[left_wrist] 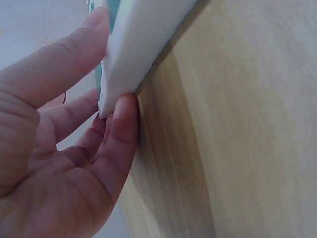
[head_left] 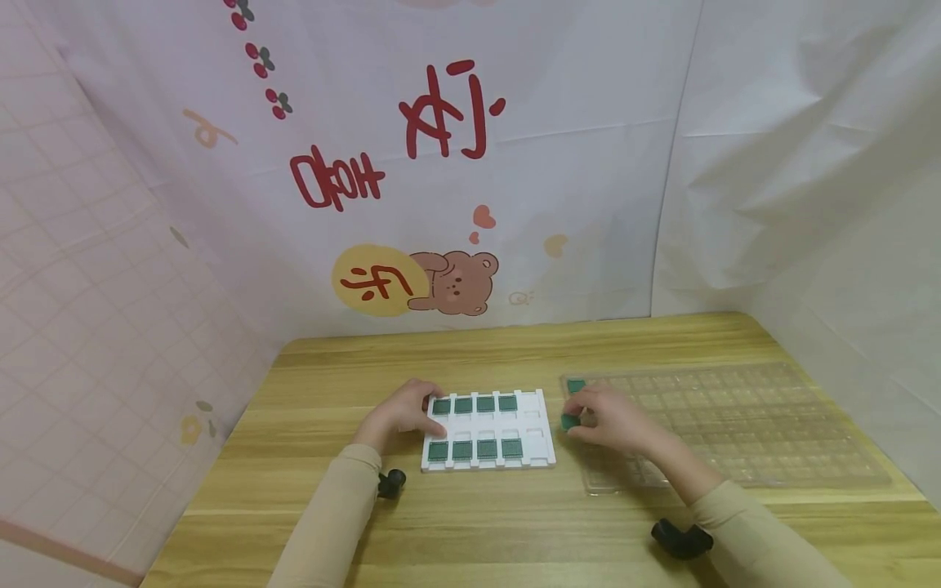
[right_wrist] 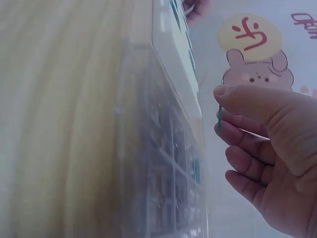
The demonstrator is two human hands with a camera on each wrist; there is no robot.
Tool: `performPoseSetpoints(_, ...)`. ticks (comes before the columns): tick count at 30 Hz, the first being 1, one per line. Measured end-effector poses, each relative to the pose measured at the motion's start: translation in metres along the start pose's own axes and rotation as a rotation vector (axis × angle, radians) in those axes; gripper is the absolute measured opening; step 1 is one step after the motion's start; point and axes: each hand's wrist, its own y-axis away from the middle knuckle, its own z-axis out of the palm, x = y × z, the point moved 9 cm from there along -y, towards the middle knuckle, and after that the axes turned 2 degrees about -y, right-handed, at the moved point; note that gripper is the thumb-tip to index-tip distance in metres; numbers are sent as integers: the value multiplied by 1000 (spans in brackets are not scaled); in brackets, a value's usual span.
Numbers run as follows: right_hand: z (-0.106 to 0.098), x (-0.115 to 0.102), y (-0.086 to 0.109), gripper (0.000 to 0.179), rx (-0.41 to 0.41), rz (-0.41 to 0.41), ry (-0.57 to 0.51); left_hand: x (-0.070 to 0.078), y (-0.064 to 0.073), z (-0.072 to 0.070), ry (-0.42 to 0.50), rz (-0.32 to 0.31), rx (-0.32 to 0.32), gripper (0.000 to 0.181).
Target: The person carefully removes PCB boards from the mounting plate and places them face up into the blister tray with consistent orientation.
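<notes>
A white slotted tray [head_left: 487, 428] lies on the table with small green circuit boards [head_left: 488, 449] in two rows. The slots at its right end show bare white. My left hand [head_left: 400, 412] grips the tray's left side, thumb over the top and fingers at the edge, as the left wrist view shows. Between thumb and fingers, my right hand [head_left: 613, 418] pinches a green circuit board [right_wrist: 220, 111], seen edge-on in the right wrist view. That hand is above the left end of a clear plastic compartment tray [head_left: 735, 425]. Another green board [head_left: 577, 385] is in that tray's far left corner.
Both trays rest side by side on a wooden table [head_left: 338, 523]. White printed cloth [head_left: 588, 163] hangs behind the table and along both sides. Dark wrist mounts [head_left: 682, 540] sit at both forearms, low over the tabletop.
</notes>
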Motion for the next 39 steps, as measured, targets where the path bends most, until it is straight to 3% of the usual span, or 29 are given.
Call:
performPoseSetpoints(13,-20,27,-1,17,31,19,37,1,0,0,-5,10,-10,65)
performPoseSetpoints(32,-42,39,-8,20,90,-24,73,0,0,1,2,18,-11,64)
performPoseSetpoints(39,-41,49,-9,20,43,46,77,1,-1,0,-8,27,-5,62)
